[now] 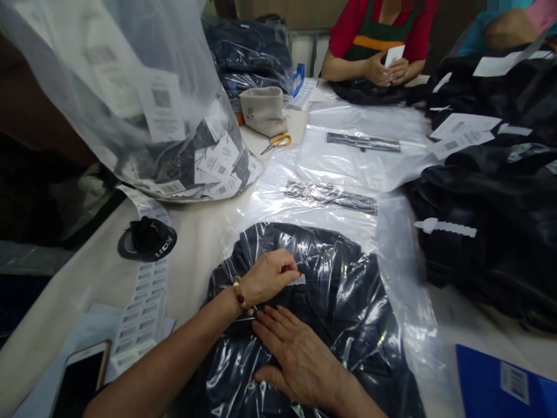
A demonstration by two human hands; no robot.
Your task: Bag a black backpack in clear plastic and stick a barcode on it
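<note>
Left hand (268, 277) and right hand (300, 361) touch one plastic-bagged, apparently navy garment (343, 302).

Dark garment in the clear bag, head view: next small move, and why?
Probably press the creased clear plastic bag smooth around the small white label with the left hand. Its fingertips are at that label, the right hand lies flat on the dark garment, and the film looks wrinkled.

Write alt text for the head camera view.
The braceleted left hand and right hand press clear plastic over a folded dark garment on a white table. A small white label sits beside the left hand; yellow scissors and a large labelled bag lie beyond.
</note>
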